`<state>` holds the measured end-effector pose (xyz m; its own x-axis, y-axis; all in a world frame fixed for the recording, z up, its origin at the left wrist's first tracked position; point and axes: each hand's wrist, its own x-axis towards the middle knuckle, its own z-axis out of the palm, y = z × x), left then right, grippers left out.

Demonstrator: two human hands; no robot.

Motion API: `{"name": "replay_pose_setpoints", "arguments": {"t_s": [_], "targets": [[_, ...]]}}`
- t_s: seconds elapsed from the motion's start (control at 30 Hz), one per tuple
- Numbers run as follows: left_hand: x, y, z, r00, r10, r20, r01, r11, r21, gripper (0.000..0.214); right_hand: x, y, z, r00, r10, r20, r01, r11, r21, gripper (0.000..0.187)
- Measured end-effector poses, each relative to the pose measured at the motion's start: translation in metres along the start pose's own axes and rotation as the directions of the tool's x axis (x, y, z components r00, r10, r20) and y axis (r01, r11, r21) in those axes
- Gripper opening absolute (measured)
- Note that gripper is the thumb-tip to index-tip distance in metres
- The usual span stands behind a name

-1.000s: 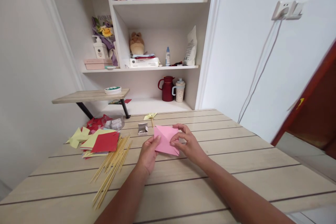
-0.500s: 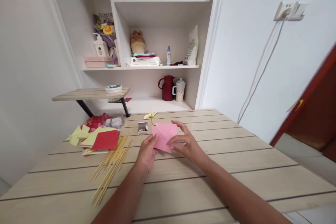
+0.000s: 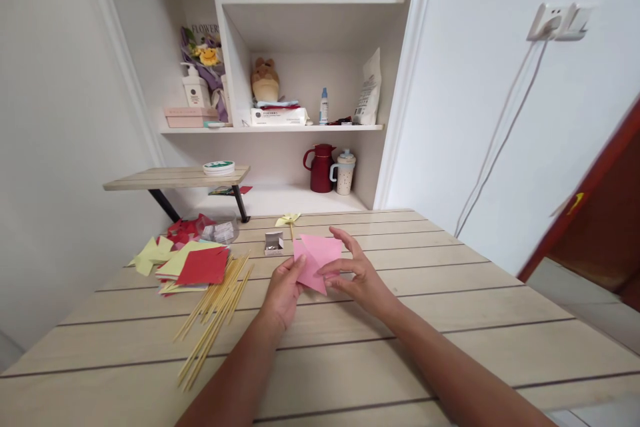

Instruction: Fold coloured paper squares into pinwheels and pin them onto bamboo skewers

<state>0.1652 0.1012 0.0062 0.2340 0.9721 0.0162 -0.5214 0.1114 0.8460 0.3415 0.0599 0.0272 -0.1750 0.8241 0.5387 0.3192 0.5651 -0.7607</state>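
Observation:
A square of pink paper [image 3: 319,255] is held up over the table, with a slit or crease line running in from its upper left. My left hand [image 3: 285,290] pinches its left edge, thumb on the front. The middle fingers and thumb of my right hand [image 3: 359,275] close on its lower right side, while the index finger is raised off it. Just behind the paper lies a pale yellow paper pinwheel [image 3: 288,219] on a stick. Left of that stands a small open box [image 3: 274,243] with tiny shiny pieces inside.
Bamboo sticks [image 3: 215,320] lie loosely piled left of my left arm. Beyond them are stacked paper squares, a red one [image 3: 204,267] on top, folded yellow paper [image 3: 151,255] and a clear plastic container [image 3: 220,231]. A raised wooden stand [image 3: 175,178] is at the back left.
The lower right part of the pink paper has bent a little under my right fingers, and its slit shows wider. The whole view has shifted slightly.

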Motion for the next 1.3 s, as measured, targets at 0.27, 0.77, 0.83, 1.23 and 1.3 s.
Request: {"name": "replay_pose_setpoints", "arguments": {"t_s": [0.27,0.77,0.83,1.23,1.3], "targets": [[-0.001,-0.001,0.001,1.000,-0.013,0.020,0.013,1.000,-0.001,0.043,0.005,0.007,0.003,0.996,0.023,-0.084,-0.024,1.000,-0.010,0.018],[0.002,-0.002,-0.001,1.000,0.001,0.015,-0.001,1.000,-0.004,0.043,0.004,0.012,0.001,0.998,-0.041,-0.050,0.039,0.998,-0.048,0.014],[0.001,-0.003,0.000,1.000,-0.002,0.020,0.002,1.000,0.011,0.043,0.005,0.013,0.002,0.995,0.014,-0.097,-0.017,1.000,-0.027,0.016],[0.000,0.001,0.000,0.999,-0.027,-0.027,0.024,0.995,-0.096,0.040,0.004,0.022,-0.002,0.995,-0.088,-0.057,0.084,0.994,-0.065,0.020],[0.001,0.000,-0.001,0.999,-0.024,-0.037,0.019,0.993,-0.120,0.038,0.004,0.024,-0.002,0.995,-0.095,-0.043,0.092,0.994,-0.056,0.021]]}}
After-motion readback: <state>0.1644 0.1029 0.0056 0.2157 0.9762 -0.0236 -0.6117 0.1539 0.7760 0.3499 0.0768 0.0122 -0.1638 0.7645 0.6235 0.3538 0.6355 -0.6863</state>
